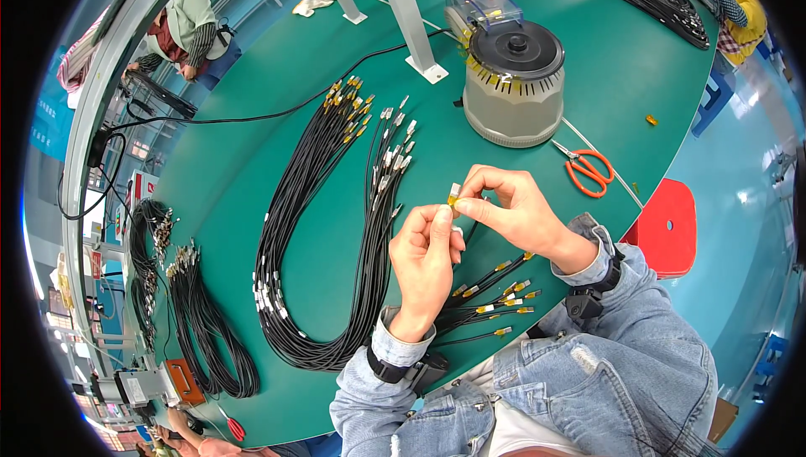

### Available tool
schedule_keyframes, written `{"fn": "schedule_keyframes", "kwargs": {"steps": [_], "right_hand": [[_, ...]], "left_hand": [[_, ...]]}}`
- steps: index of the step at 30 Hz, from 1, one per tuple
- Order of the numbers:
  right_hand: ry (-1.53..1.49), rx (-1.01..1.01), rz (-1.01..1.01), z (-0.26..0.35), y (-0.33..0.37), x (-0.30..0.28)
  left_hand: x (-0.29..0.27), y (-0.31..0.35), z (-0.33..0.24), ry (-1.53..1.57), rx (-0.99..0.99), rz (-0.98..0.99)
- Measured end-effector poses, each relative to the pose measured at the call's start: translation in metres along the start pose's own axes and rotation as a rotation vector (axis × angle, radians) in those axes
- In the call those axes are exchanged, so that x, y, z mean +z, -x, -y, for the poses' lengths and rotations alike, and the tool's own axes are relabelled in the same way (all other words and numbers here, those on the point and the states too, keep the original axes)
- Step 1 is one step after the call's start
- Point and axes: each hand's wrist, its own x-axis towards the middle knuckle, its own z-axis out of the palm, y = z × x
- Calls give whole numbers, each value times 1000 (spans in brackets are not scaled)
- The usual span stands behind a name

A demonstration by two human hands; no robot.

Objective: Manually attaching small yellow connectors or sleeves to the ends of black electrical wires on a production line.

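Both my hands meet over the green table, pinching the end of a black cable. A silver connector (455,190) with amber tape at its base sticks up between the fingertips. My left hand (425,257) is closed, thumb and forefinger at the taped part. My right hand (514,207) pinches the same spot from the other side; its fingers partly hide the tape. Under my wrists lie several black cables with amber-taped ends (512,299). Left of my hands a large U-shaped bundle of black cables (281,230) has amber-taped ends on one side and bare silver connectors on the other.
A round tape dispenser (514,104) with a black top stands beyond my hands. Orange-handled scissors (589,173) lie at right, near a red stool (667,229). More cable bundles (210,331) rest at left. A metal post (407,20) stands on the green table (613,113). Other people sit around it.
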Motion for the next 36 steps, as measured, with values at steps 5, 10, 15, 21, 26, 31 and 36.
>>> {"fn": "schedule_keyframes", "kwargs": {"steps": [5,10,15,21,26,31,36], "right_hand": [[-15,3,20,1,0,0],[-37,22,64,6,0,-1],[-110,67,60,3,-1,-1],[-267,78,22,7,-2,3],[-200,55,25,3,1,8],[-231,82,23,-4,0,3],[-389,134,58,-3,0,0]], "left_hand": [[-2,0,1,9,-10,28],[-6,-1,1,68,-46,80],[-6,0,-5,150,-112,125],[-10,-4,-1,273,-175,146],[-4,-3,1,192,-159,94],[-2,-2,5,171,-148,143],[-9,-7,5,376,-321,295]]}}
